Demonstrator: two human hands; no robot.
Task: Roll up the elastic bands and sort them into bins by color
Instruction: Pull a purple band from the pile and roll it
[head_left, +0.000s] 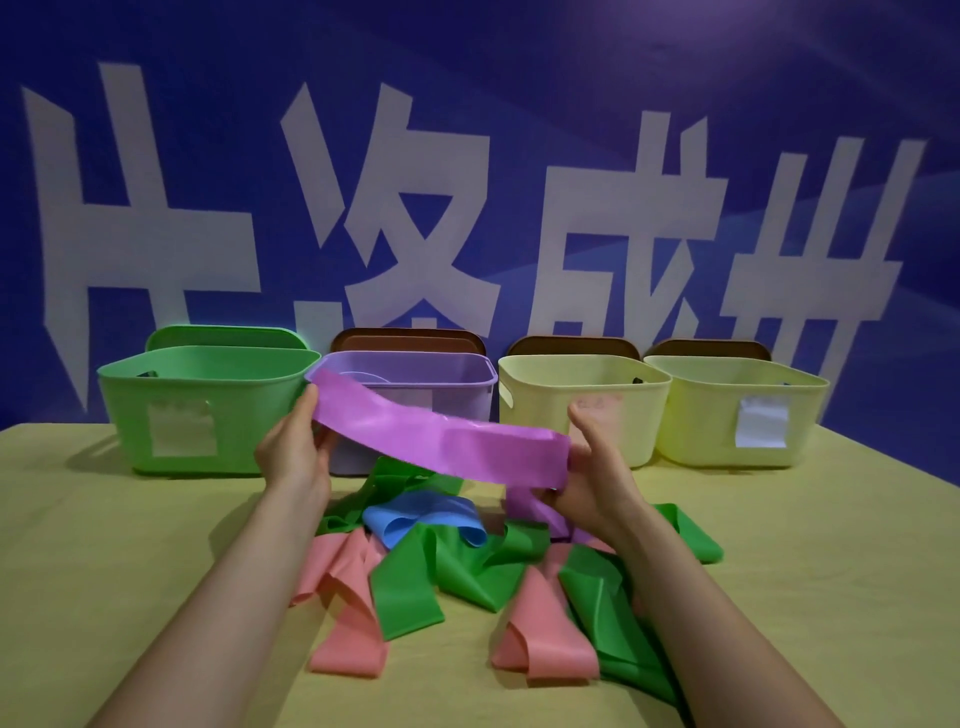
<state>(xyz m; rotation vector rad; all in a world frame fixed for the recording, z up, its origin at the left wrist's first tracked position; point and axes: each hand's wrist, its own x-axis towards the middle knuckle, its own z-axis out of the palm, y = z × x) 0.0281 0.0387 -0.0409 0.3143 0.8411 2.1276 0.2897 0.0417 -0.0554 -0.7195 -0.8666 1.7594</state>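
Near the table's front edge lie loose pink, green and blue bands. Above them our left hand and right hand pinch a flat purple elastic band. Along the far edge stand a green plastic bin, a purple bin and two yellow bins; we cannot tell their contents.

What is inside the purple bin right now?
Through the purple bin's open top, a pale rounded shape lies against its far wall, too unclear to identify. The purple band, stretched between the left hand and right hand, hides the bin's floor.
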